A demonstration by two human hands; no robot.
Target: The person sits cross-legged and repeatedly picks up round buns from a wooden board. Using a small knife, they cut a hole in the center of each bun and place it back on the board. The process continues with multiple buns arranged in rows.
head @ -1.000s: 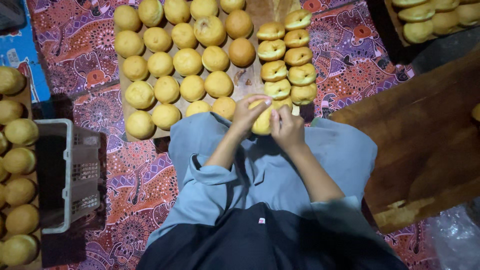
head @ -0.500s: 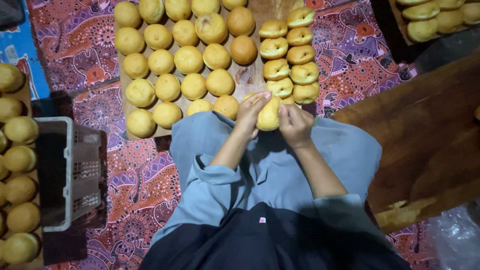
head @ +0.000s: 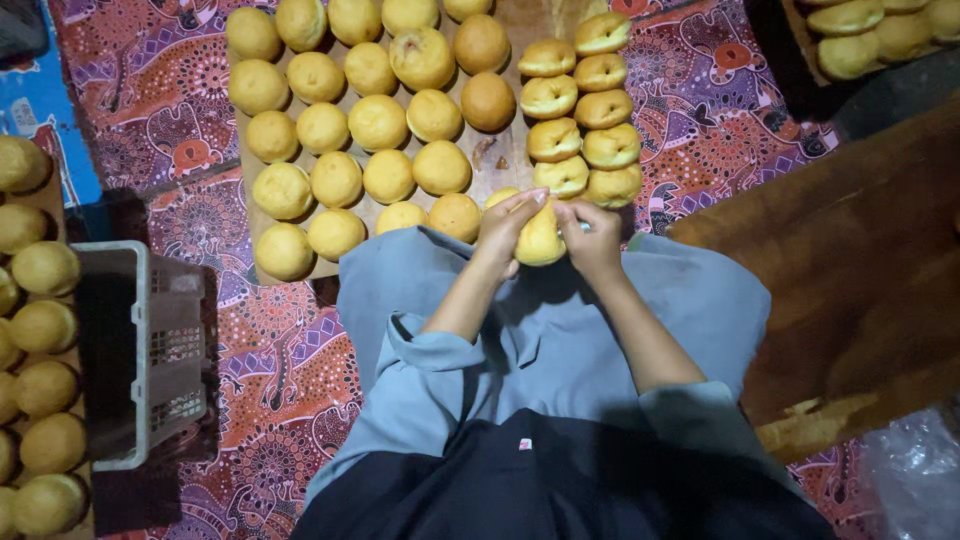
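My left hand (head: 507,228) and my right hand (head: 590,237) together hold one round yellow bun (head: 540,242) just above my lap, at the near edge of a wooden board (head: 506,158). The left fingers curl over the bun's top. The right hand pinches its right side; something small and pale shows at those fingertips, too small to tell what. Several whole buns (head: 377,122) lie in rows on the board's left part. Two columns of split buns (head: 582,110) lie on its right part, just beyond my hands.
A patterned red and purple cloth (head: 715,110) covers the floor. A grey plastic crate (head: 150,350) stands at the left, with more buns (head: 40,330) along the left edge. A dark wooden surface (head: 850,280) lies at the right, another tray of buns (head: 880,30) at top right.
Both hands stay on the same bun. The hands and bun shifted slightly to the right, and the left fingers now reach further over the bun's top.
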